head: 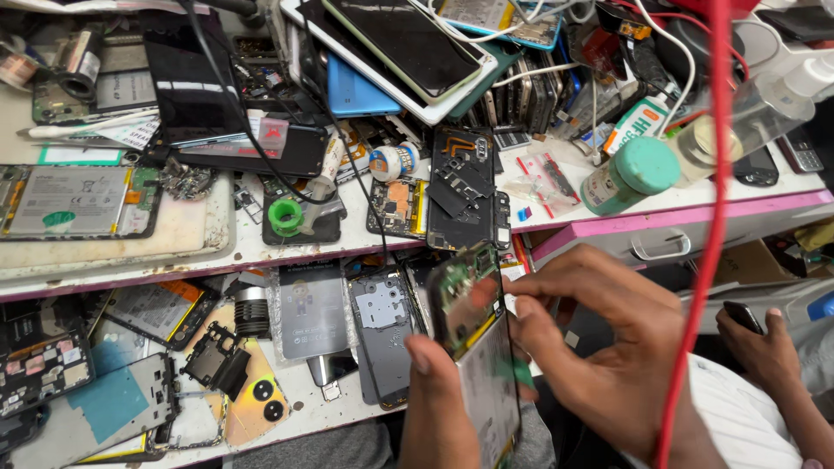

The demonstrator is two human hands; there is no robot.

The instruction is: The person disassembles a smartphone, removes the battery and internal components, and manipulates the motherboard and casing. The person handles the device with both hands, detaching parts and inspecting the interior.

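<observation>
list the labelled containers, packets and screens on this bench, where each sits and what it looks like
Bottle: right of the upper shelf, lying tilted, pale green with a teal cap.
Small box: just above that bottle, white and green.
Tablet: top centre, on a pile of devices, dark cracked screen in a white frame.
Dark phone: upper left, black glossy screen.
Battery: far left shelf, grey rectangle with a label.
Plastic packet: lower shelf, grey with a small figure.

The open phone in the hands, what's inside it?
Inside the phone, a green circuit board shows at the top, with a yellow strip below it. The left hand and right hand cover the lower part, so the rest is hidden.
</observation>
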